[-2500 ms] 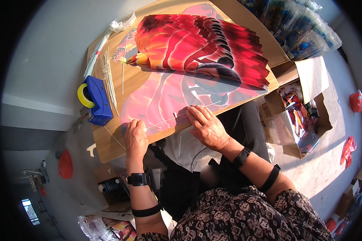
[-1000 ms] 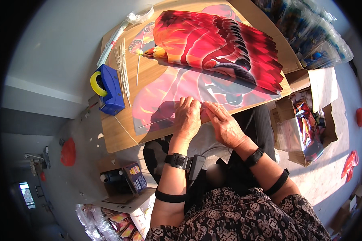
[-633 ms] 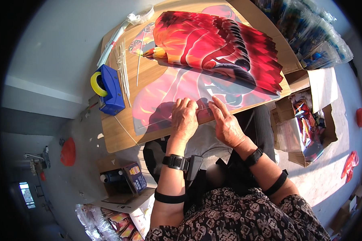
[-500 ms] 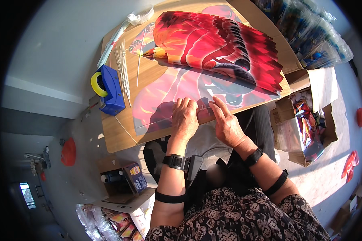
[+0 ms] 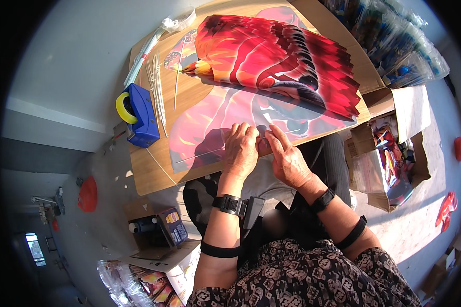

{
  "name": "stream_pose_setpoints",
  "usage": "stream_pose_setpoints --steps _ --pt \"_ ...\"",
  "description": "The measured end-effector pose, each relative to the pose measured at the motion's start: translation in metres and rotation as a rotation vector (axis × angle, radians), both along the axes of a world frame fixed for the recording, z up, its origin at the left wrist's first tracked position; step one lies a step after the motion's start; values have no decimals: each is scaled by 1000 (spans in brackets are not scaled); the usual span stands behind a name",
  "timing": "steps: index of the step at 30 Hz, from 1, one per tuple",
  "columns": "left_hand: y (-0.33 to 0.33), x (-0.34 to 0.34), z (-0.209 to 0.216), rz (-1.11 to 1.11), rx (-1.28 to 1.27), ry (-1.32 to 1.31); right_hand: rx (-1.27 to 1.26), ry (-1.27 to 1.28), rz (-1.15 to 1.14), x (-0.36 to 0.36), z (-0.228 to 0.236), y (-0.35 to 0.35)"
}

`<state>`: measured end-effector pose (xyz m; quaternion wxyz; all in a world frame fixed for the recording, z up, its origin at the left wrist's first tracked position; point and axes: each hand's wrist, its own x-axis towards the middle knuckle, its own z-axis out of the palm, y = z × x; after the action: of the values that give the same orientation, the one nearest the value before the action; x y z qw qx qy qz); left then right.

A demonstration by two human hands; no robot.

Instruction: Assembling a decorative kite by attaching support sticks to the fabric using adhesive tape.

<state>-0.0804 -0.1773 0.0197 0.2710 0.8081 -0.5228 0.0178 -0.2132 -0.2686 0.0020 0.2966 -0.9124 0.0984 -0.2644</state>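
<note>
A red, wing-shaped printed sheet [image 5: 189, 135], paler on the side facing me, lies along the near edge of the table. A thin pale stick [image 5: 202, 153] runs across it, with both hands over its middle. My left hand [image 5: 241, 153] is closed, its fingers curled together on the stick. Close to it on the right, my right hand [image 5: 291, 162] has its thumb and forefinger drawn together at the stick, the fingertips pointing away from me. What lies beneath the fingers is hidden. The bright red feathered part [image 5: 271, 59] of the sheet spreads beyond.
A blue tape dispenser [image 5: 143, 115] with a yellow roll stands at the table's left edge. Beside it are several loose sticks [image 5: 158, 92] and a bundle of pale strips [image 5: 143, 56]. An open cardboard box [image 5: 374, 169] of printed pieces stands right; plastic-wrapped packs [image 5: 404, 46] lie behind.
My left hand has slid a little to the right, closer to my right hand, uncovering more of the stick on the left. My right hand has shifted only slightly.
</note>
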Motion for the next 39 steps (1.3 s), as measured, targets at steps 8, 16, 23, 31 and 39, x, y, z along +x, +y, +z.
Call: stream_pose_setpoints --steps 8,16,23,31,39 --pt "-1 2 -2 -4 -9 32 -15 8 4 0 -3 0" --pt "1 1 -3 -4 -41 40 -143 -4 35 -1 -8 -2" --pt "1 2 -6 -9 -48 49 -186 -21 28 -2 -14 -1" --pt "1 2 -4 -2 -42 47 -202 -12 39 -1 -11 -2" --pt "3 2 -4 9 -40 59 -210 -12 53 0 -10 0"
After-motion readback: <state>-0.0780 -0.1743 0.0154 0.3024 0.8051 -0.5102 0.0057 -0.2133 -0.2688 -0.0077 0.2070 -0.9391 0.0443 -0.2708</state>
